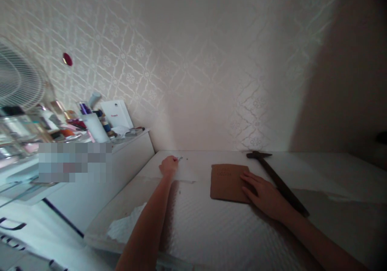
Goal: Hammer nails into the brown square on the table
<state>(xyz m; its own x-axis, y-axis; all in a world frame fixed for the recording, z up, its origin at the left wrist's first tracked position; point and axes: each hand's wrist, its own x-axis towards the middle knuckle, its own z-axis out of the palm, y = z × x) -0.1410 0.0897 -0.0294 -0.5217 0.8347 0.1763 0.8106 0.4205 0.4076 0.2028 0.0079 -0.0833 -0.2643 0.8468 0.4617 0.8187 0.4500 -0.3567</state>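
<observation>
My left hand (168, 165) reaches to the back left of the white work surface. Its fingers are pinched together around a small, thin metallic piece (180, 158), too blurred to name. A flat brown square (228, 184), like cardboard or leather, lies in front of me with rows of small marks near its top. My right hand (263, 196) rests palm down on its right edge, fingers and thumb apart. Just beyond that hand lies a dark hammer (282, 186), its head toward the wall.
Bubble-textured wrap (199, 222) covers part of the surface, with crumpled white paper (125, 224) at the left. Further left, a white cabinet (133, 162) carries bottles and a white box (117, 114). A fan (19, 75) stands there. A patterned wall (196, 69) closes the back.
</observation>
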